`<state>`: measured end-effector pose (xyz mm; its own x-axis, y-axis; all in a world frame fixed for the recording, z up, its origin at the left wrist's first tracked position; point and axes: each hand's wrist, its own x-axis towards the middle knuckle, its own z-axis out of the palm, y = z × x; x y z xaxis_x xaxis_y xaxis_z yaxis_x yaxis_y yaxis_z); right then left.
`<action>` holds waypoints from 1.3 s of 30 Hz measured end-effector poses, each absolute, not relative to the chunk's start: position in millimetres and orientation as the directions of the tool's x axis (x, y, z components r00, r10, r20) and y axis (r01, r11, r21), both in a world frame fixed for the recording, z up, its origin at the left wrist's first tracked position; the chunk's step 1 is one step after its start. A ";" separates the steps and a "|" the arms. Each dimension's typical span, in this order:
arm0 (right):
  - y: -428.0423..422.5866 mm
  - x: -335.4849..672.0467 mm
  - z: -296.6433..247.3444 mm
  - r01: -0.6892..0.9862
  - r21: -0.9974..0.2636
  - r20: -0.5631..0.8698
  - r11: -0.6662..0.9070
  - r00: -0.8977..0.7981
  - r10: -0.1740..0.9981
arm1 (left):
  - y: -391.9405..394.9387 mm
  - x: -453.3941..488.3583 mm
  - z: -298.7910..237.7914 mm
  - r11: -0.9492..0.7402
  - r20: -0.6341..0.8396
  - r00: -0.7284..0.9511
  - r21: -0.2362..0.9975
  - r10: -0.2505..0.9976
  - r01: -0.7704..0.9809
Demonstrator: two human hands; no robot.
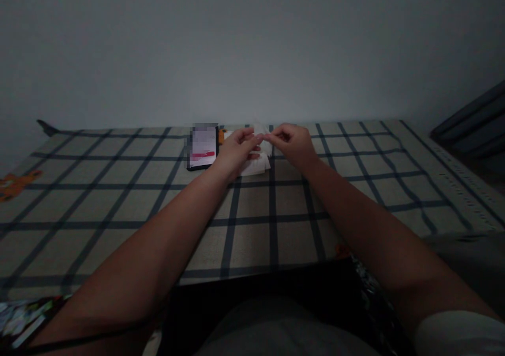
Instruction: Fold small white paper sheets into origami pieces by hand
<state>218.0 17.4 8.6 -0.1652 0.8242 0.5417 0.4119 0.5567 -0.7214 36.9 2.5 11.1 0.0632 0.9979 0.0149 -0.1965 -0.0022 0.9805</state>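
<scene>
My left hand (pixel 235 150) reaches to the far side of the checked cloth, its thumb and fingers closed around a thin white sheet (pixel 266 146), perhaps paper or tissue. From the other side my right hand (pixel 295 143) pinches the same sheet between thumb and forefinger, the tips of both hands meeting. Under and in front of my left hand lie more white sheets (pixel 256 165), loosely stacked, their far part hidden by the hand. Dim light blurs the finer details of the fingers.
Left of my hands lies a phone or small tablet (pixel 203 148) with a lit screen, partly pixelated. The checked cloth (pixel 252 235) runs back to a plain wall (pixel 252 51). A dark striped object (pixel 473 119) stands at right; a colourful printed item (pixel 27 319) sits at lower left.
</scene>
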 end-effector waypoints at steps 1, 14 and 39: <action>18.7 219.6 8.1 0.431 -0.688 0.576 0.584 -0.166 0.801 | 3.6 37.8 9.3 0.029 -0.010 0.084 0.973 0.996 -0.230; 27.9 228.1 3.4 0.596 -0.218 0.704 0.773 -0.453 0.548 | 0.5 35.7 14.3 0.102 -0.003 0.230 0.902 0.973 -0.420; 30.2 231.0 3.9 0.583 -0.215 0.686 0.783 -0.481 0.547 | 6.4 34.4 9.2 0.056 -0.017 0.110 0.931 0.994 -0.360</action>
<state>231.0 30.2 3.9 -0.4806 0.5466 0.6858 0.5833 0.7832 -0.2154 34.4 6.4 9.2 0.1102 0.9938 -0.0168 -0.3604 0.0556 0.9311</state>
